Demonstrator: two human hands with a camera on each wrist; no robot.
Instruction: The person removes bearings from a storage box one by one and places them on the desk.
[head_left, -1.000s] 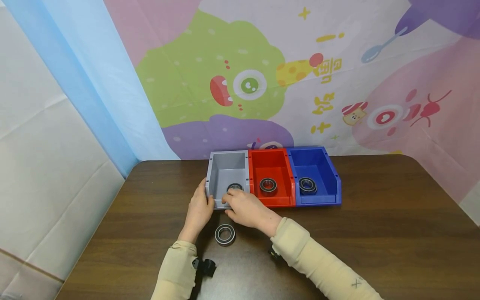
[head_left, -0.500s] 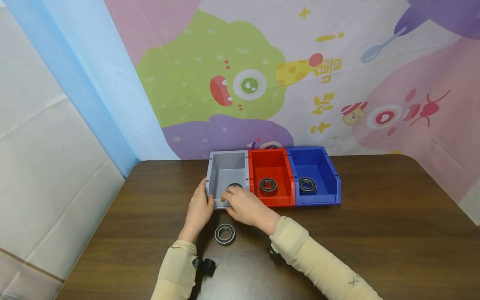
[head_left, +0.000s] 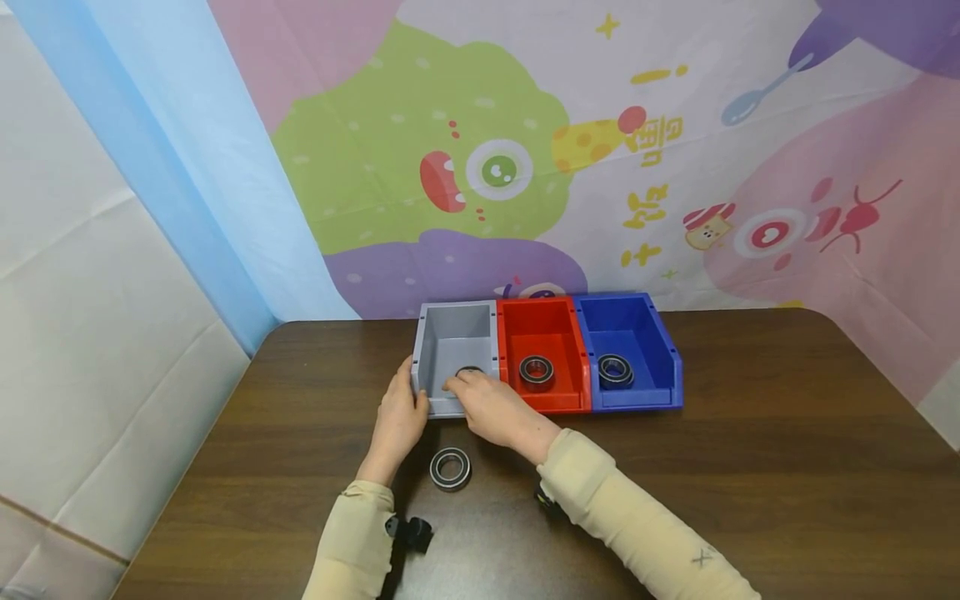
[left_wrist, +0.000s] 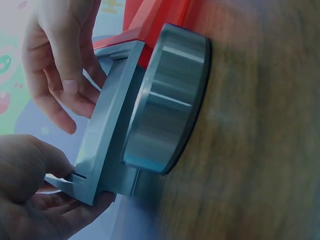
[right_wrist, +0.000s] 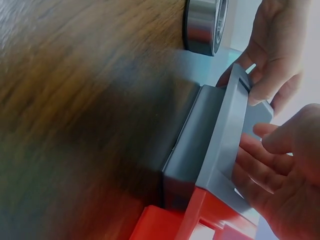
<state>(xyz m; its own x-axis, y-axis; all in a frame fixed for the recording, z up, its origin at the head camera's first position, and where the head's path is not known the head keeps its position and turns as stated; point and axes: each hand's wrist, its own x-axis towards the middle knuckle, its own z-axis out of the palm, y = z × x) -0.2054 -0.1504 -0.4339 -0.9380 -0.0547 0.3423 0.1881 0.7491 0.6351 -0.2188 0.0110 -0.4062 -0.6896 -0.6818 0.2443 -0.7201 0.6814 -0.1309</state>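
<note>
Head view: left hand (head_left: 400, 422), forearm forward, clasped on left wall of grey bin (head_left: 452, 354); loose bearing (head_left: 450, 485) on bench (head_left: 735, 467) before bin; right hand (head_left: 493, 408), forearm slanting inward, fingers loosely bent, parted, inside bin by second bearing (head_left: 470, 368), contact unclear.

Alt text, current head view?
Right hand reaches into a grey plastic bin; left hand grips its side. A red plastic bin and blue plastic bin each hold a round metal bearing; another bearing lies on the brown table.

On the table (head_left: 750, 475), a gray bin (head_left: 454, 354), red bin (head_left: 542, 333) and blue bin (head_left: 628, 342) stand in a row near a ring (head_left: 450, 486).
</note>
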